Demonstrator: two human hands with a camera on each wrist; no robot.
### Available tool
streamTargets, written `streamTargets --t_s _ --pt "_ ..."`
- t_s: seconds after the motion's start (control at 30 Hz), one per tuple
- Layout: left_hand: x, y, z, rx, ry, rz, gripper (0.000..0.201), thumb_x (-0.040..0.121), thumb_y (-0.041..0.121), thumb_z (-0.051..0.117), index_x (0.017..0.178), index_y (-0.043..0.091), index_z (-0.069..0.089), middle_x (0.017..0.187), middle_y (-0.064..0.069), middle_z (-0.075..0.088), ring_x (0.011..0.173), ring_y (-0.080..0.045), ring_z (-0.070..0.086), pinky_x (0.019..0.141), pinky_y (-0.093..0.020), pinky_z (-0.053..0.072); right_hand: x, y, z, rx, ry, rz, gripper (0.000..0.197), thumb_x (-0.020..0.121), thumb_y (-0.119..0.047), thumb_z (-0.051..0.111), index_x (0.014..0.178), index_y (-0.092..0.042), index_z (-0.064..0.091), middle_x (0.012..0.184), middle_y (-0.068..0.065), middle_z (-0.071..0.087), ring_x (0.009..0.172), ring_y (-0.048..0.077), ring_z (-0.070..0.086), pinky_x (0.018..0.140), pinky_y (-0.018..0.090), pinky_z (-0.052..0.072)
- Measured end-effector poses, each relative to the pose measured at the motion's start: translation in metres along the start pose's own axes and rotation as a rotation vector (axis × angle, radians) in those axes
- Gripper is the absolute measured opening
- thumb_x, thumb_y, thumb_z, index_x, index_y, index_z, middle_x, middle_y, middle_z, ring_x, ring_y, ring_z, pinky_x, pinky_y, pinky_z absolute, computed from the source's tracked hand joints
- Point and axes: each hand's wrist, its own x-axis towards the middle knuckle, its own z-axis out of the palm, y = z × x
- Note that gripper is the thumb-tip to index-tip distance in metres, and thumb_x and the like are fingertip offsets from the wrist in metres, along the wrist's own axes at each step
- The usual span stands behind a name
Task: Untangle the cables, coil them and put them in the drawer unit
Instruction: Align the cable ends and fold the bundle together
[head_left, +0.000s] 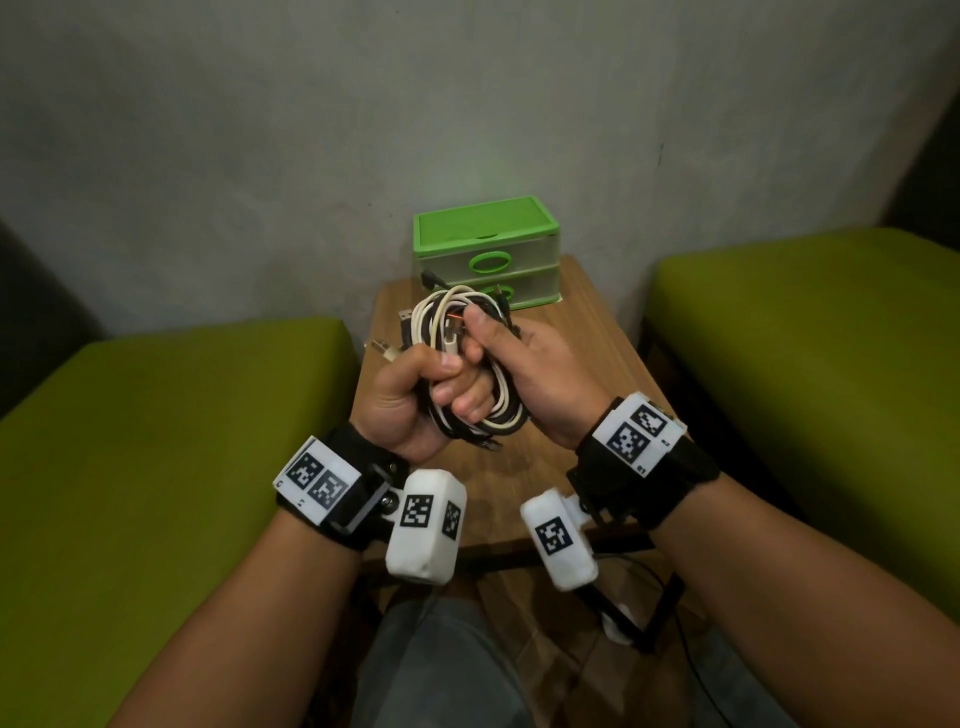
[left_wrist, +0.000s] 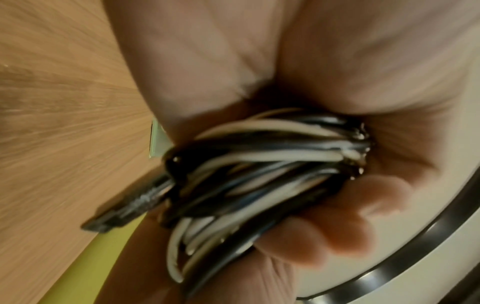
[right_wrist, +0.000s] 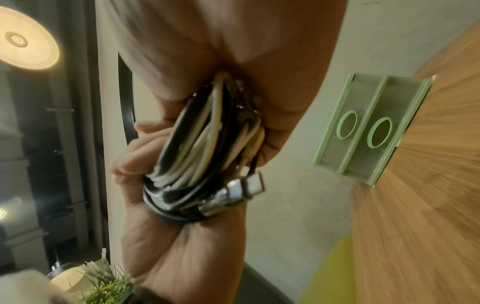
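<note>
**Head view: mixed cable bundle held in both hands above the surface**

Head view shows both hands raised over the wooden surface (head_left: 582, 332), sharing one bundle of cables (head_left: 457, 332), black and white strands looped together. Left hand (head_left: 410, 395) is fisted round the lower part of the bundle, thumb over the strands. Right hand (head_left: 524, 374) has fingers curled round the same loops from the other side, thumb up near the top. Neither hand has slack fingers.

Bundle's long axis runs roughly from the person toward the drawer unit (head_left: 488, 254), an elongated oval. Plugs stick out at the far left and at the near end; which cable each belongs to cannot be told.

Judgement: strands look wound together, not separated. To do this step well, keep one hand anchoring the loops, find one free plug, and draw that cable out loop by loop without yanking, so nothing tightens. Both drawers appear closed.
</note>
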Motion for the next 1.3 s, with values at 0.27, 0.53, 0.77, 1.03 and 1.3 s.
streamTargets --t_s 0.27,0.53,0.77,1.03,1.3 --pt "0.0 -0.006 0.0 0.252 0.239 0.055 0.01 0.075 0.018 0.06 0.077 0.012 0.068 0.052 0.002 0.052 0.058 -0.016 0.057 0.065 -0.029 0.053 -0.004 0.0 -0.007 -0.103 0.038 -0.103 0.031 0.1 -0.024 0.053 0.073 -0.01 0.057 0.062 0.014 0.067 0.047 0.015 0.06 0.05 0.023 0.051" --pt "0.008 -0.013 -0.003 0.398 0.482 0.168 0.008 0.073 0.016 0.067 0.075 0.009 0.063 0.063 -0.005 0.054 0.06 -0.016 0.054 0.063 -0.029 0.052 -0.001 0.006 -0.01 -0.257 0.208 -0.157 0.02 0.099 -0.024 0.059 0.1 -0.007 0.068 0.086 0.006 0.072 0.08 0.016 0.067 0.074 0.031 0.054" --pt "0.008 -0.014 0.0 0.497 0.542 0.224 0.004 0.079 0.004 0.062 0.08 0.001 0.064 0.064 -0.014 0.053 0.059 -0.022 0.053 0.064 -0.033 0.051 0.004 0.009 -0.018 0.208 0.194 0.097 0.061 0.106 -0.042 0.027 0.123 0.006 0.062 0.121 0.03 0.064 0.108 0.035 0.064 0.098 0.045 0.049" --pt "0.007 -0.008 0.007 0.25 0.394 0.124 0.007 0.071 0.012 0.062 0.071 0.013 0.055 0.059 -0.002 0.039 0.055 -0.012 0.041 0.057 -0.024 0.042 0.003 0.003 -0.032 0.511 0.134 0.387 0.052 0.105 -0.027 0.029 0.144 0.006 0.04 0.139 0.026 0.045 0.121 0.036 0.049 0.116 0.048 0.034" --pt "0.007 -0.006 0.005 0.059 0.351 0.131 0.014 0.072 0.009 0.058 0.078 0.011 0.046 0.058 0.004 0.036 0.051 -0.006 0.036 0.049 -0.018 0.037 0.008 0.006 -0.041 0.605 0.142 0.409 0.034 0.103 -0.029 0.041 0.114 -0.006 0.062 0.131 0.014 0.051 0.12 0.029 0.047 0.12 0.048 0.025"
